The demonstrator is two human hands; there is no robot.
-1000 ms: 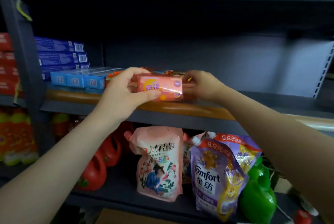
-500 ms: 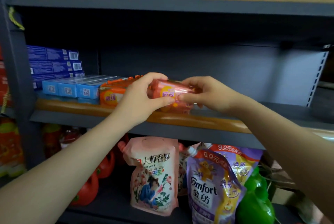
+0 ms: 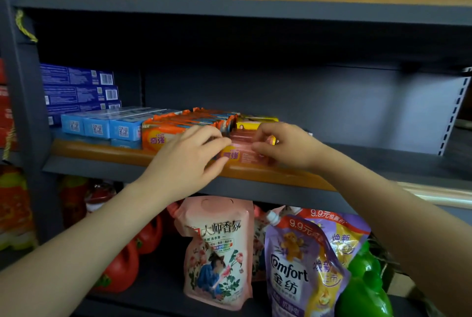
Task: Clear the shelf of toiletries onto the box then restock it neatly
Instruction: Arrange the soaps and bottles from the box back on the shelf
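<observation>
I hold the pink plastic-wrapped soap bar at the orange front lip of the grey metal shelf, my left hand and right hand pinching its ends. Slick wrap could slip off the lip.

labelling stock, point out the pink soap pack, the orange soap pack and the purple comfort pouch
pink soap pack (image 3: 241,155), head view, front face
orange soap pack (image 3: 163,137), head view, front label
purple comfort pouch (image 3: 293,273), head view, printed front
</observation>
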